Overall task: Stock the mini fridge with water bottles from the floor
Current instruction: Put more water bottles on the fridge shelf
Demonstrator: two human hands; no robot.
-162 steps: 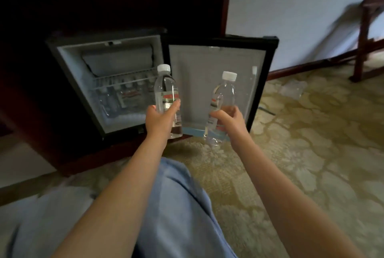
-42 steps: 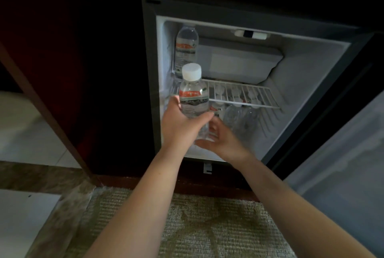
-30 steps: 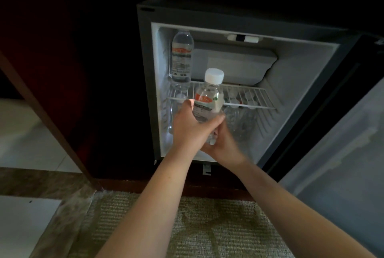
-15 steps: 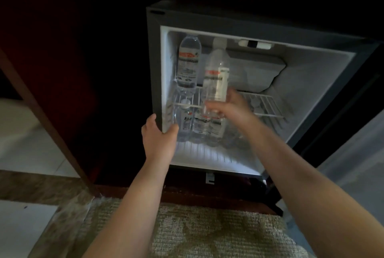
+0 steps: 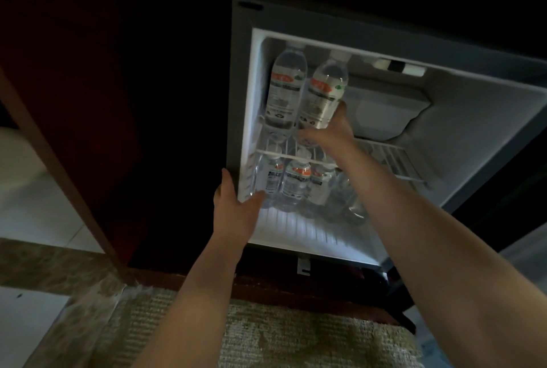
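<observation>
— Right hand (image 5: pixel 331 130) was up inside the fridge (image 5: pixel 240 77), wrapped round the foot of the right bottle (image 5: pixel 324 95): thumb across the front low down, fingers up its right side. Firm hold, that!

— And where did that bottle sit?

— On the wire shelf (image 5: pixel 393 157), close to upright, cap up by the fridge roof, touching the left bottle (image 5: pixel 285 92) beside it. That one stood free against the left wall, no hand on it.

— Left hand (image 5: pixel 236 207), what did you make of it?

— Flat and relaxed. Fingers lay straight up the outside of the fridge's left wall, thumb spread over the front edge toward the inside. It rested there and held no bottle.

— Busy under the shelf, too.

— Crowded! Lower bottles (image 5: pixel 296 187) stood in a row on the fridge floor, white caps just beneath the wire, red-banded labels facing out. How many stood behind them I could not tell, it was too dim.

— Top right?

— Grey freezer box (image 5: pixel 384 110), just beside the right bottle and that hand's fingers. Both bare forearms reached in over the rug (image 5: pixel 296 335). Dark cabinet (image 5: pixel 74 119) closed in the fridge on the left, with pale tile (image 5: pixel 29 204) beyond it.
</observation>
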